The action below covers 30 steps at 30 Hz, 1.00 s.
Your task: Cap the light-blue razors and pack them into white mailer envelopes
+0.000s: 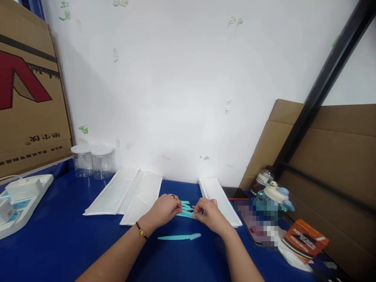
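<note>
the turquoise tools (187, 214) lie in a small loose group at the centre of the frame, a little below the middle, on the blue surface (182, 262). they are exactly between your two hands: to the right of the fingers of your left hand (164, 207) and to the left of the fingers of your right hand (210, 215). their long axes go mostly from left to right, so their ends point toward your hands, and i see neither hand as clearly nearer. on both hands the fingers are narrow, with the thumb close to the others; i cannot tell whether they pinch a tool or only touch the group. one single turquoise tool (174, 237) lies apart, lower in the frame, also lengthwise from left to right, with its broader end at the right.

about the obstacles: nothing stands between your fingers and the group, but your hands hide part of it. two white packets (143, 197) lie at the left, the nearer one just beside your left hand. at the right, another white packet (219, 196) is partly covered by your right hand. farther right is a phone (249, 221), near an orange pouch (305, 239).
</note>
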Each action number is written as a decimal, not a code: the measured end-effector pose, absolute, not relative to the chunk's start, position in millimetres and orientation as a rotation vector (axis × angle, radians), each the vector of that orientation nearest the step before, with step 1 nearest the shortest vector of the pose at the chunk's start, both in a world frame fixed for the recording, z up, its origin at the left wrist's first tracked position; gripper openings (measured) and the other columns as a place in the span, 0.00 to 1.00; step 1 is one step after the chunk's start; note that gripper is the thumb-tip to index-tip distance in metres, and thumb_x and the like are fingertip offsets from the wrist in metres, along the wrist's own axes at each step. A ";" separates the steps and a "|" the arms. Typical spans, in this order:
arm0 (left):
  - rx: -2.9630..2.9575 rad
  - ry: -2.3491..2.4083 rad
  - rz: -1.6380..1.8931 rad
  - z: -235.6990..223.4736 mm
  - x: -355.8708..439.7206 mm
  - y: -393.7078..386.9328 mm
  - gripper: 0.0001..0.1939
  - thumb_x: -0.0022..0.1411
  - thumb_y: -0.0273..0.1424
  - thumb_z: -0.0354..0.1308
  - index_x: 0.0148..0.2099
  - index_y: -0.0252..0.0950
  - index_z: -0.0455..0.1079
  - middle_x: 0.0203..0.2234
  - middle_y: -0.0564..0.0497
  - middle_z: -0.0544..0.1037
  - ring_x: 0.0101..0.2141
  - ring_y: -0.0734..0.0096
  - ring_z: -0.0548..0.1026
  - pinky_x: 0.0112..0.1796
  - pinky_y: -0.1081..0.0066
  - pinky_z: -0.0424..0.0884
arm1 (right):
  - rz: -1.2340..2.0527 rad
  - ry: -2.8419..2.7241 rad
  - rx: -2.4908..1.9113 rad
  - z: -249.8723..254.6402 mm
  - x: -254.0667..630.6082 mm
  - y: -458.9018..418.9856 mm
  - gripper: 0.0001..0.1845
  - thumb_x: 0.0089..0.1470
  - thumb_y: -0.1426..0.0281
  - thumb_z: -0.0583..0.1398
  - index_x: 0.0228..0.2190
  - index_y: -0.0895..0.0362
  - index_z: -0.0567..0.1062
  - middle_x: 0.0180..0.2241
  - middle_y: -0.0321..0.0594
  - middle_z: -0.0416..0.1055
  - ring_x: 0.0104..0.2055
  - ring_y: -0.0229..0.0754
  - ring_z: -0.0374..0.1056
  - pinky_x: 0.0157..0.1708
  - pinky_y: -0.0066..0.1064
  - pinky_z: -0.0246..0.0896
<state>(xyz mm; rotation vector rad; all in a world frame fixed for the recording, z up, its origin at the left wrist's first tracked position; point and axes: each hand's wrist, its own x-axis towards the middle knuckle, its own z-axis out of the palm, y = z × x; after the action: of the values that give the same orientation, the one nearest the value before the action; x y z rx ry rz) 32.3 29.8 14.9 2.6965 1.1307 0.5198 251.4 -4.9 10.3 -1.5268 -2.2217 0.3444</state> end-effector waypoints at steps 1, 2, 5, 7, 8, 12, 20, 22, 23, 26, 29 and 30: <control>2.720 1.151 0.524 15.7 30.7 31.9 0.11 0.61 0.32 0.49 0.32 0.38 0.71 0.31 0.51 0.75 0.36 0.66 0.70 0.37 0.69 0.60 | 0.321 -2.221 -1.548 10.4 253.9 -4.0 0.01 0.47 0.72 0.61 0.25 0.55 0.73 0.32 0.32 0.69 0.37 0.37 0.63 0.41 0.31 0.42; 2.731 1.182 0.523 16.0 28.4 34.8 0.11 0.61 0.31 0.49 0.31 0.38 0.71 0.31 0.50 0.75 0.36 0.66 0.70 0.38 0.68 0.60 | 0.286 -2.212 -1.584 10.6 256.9 -2.8 0.02 0.48 0.72 0.61 0.25 0.55 0.73 0.32 0.32 0.69 0.38 0.37 0.63 0.40 0.31 0.42; 2.684 1.309 0.501 11.6 21.1 45.9 0.11 0.61 0.30 0.48 0.32 0.38 0.72 0.31 0.50 0.75 0.35 0.67 0.71 0.37 0.68 0.61 | 0.157 -2.141 -1.704 10.3 265.2 2.7 0.02 0.49 0.72 0.60 0.26 0.55 0.73 0.33 0.34 0.70 0.39 0.39 0.63 0.40 0.32 0.41; 2.641 1.347 0.481 4.6 18.9 52.5 0.11 0.60 0.29 0.48 0.32 0.38 0.72 0.32 0.50 0.76 0.34 0.68 0.71 0.37 0.69 0.62 | 0.113 -2.118 -1.732 8.9 266.3 6.6 0.03 0.50 0.71 0.60 0.26 0.55 0.74 0.33 0.35 0.70 0.39 0.40 0.63 0.40 0.33 0.40; 2.630 1.346 0.468 0.8 19.1 54.8 0.11 0.60 0.29 0.48 0.32 0.38 0.72 0.32 0.50 0.76 0.34 0.68 0.71 0.37 0.70 0.62 | 0.108 -2.130 -1.733 8.1 265.4 8.0 0.03 0.50 0.71 0.60 0.26 0.55 0.74 0.33 0.35 0.70 0.39 0.40 0.63 0.40 0.33 0.40; 2.614 1.348 0.477 -8.3 23.1 56.7 0.08 0.58 0.30 0.50 0.35 0.38 0.72 0.31 0.50 0.74 0.35 0.67 0.71 0.37 0.71 0.62 | 0.129 -2.165 -1.728 7.1 260.7 6.4 0.02 0.49 0.71 0.61 0.26 0.55 0.75 0.33 0.35 0.70 0.39 0.40 0.63 0.40 0.34 0.41; 2.476 1.053 0.410 10.3 21.5 25.6 0.12 0.49 0.40 0.62 0.35 0.41 0.72 0.31 0.55 0.73 0.32 0.71 0.70 0.30 0.75 0.62 | 0.638 -2.492 -1.440 8.6 255.2 -12.4 0.13 0.33 0.62 0.70 0.24 0.53 0.76 0.27 0.28 0.68 0.33 0.38 0.65 0.45 0.34 0.47; 2.442 0.946 0.267 12.0 22.1 19.3 0.16 0.43 0.41 0.65 0.35 0.41 0.73 0.28 0.57 0.73 0.29 0.72 0.70 0.26 0.76 0.60 | 0.624 -2.512 -1.444 6.6 251.2 -13.1 0.11 0.33 0.64 0.69 0.23 0.53 0.75 0.28 0.28 0.68 0.33 0.37 0.65 0.46 0.35 0.48; 2.429 0.921 0.220 11.7 22.8 17.7 0.15 0.42 0.40 0.66 0.34 0.41 0.73 0.26 0.57 0.73 0.27 0.73 0.69 0.24 0.76 0.59 | 0.604 -2.507 -1.455 5.6 249.6 -13.0 0.10 0.34 0.65 0.69 0.22 0.54 0.75 0.28 0.29 0.68 0.32 0.37 0.65 0.46 0.35 0.49; 2.415 0.925 0.201 8.4 25.0 18.4 0.06 0.48 0.33 0.60 0.32 0.40 0.73 0.23 0.57 0.74 0.24 0.75 0.68 0.23 0.77 0.59 | 0.494 -2.473 -1.463 3.8 247.1 -12.5 0.03 0.37 0.72 0.65 0.21 0.55 0.74 0.25 0.29 0.68 0.31 0.37 0.64 0.47 0.35 0.49; 2.433 0.938 0.233 6.6 25.2 21.5 0.06 0.51 0.29 0.54 0.31 0.38 0.73 0.22 0.56 0.74 0.23 0.75 0.68 0.24 0.77 0.59 | 0.450 -2.454 -1.410 4.9 247.1 -12.3 0.05 0.39 0.77 0.60 0.20 0.55 0.74 0.24 0.29 0.68 0.30 0.36 0.64 0.47 0.33 0.48; 2.448 0.941 0.245 7.2 24.8 22.1 0.06 0.51 0.29 0.54 0.31 0.38 0.73 0.23 0.55 0.75 0.23 0.75 0.68 0.24 0.77 0.59 | 0.457 -2.444 -1.396 6.0 247.4 -12.2 0.04 0.40 0.76 0.61 0.20 0.55 0.74 0.24 0.29 0.68 0.30 0.36 0.64 0.47 0.33 0.48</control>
<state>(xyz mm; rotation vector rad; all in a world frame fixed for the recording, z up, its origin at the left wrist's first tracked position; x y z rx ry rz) 24.8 22.1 7.2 2.4480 0.9407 0.2453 247.4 -12.2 6.0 -1.3963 -2.4440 0.4574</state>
